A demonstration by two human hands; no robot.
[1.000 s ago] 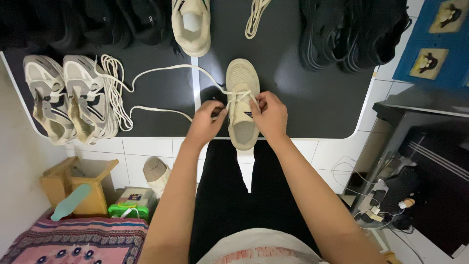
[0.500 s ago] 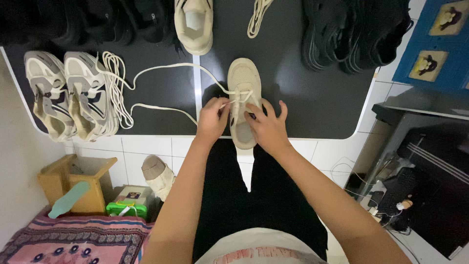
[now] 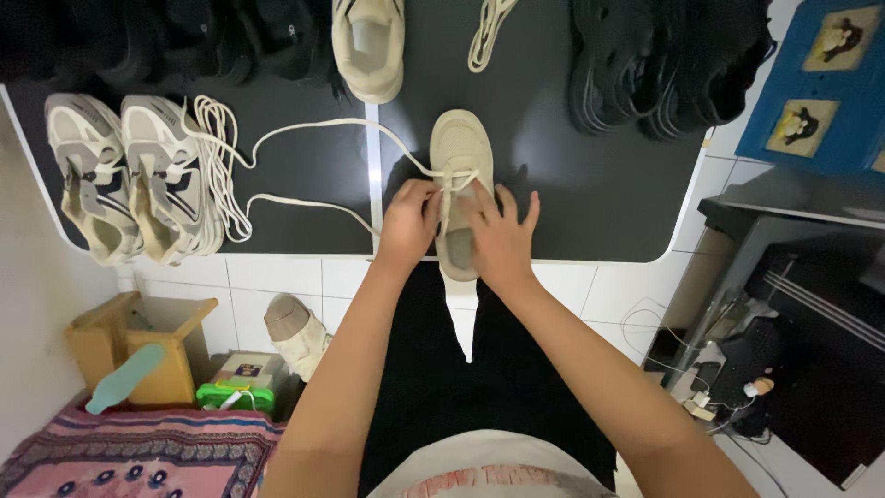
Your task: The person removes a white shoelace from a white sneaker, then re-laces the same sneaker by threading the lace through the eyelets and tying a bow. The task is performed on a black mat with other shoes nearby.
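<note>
A beige sneaker lies toe-away at the near edge of a black table. A cream shoelace runs through its eyelets and trails off in long loops to the left. My left hand is closed on the lace at the shoe's left side. My right hand rests on the shoe's opening with fingers spread, pressing the tongue area and holding the shoe.
A pair of grey-white sneakers with a lace bundle sits at the left. Another beige shoe and lace lie farther back, black shoes at the back right. A wooden stool stands on the floor.
My right hand let go of the lace and moved down onto the shoe's opening, fingers spreading. The left hand stayed at the shoe's left side, holding the lace.
</note>
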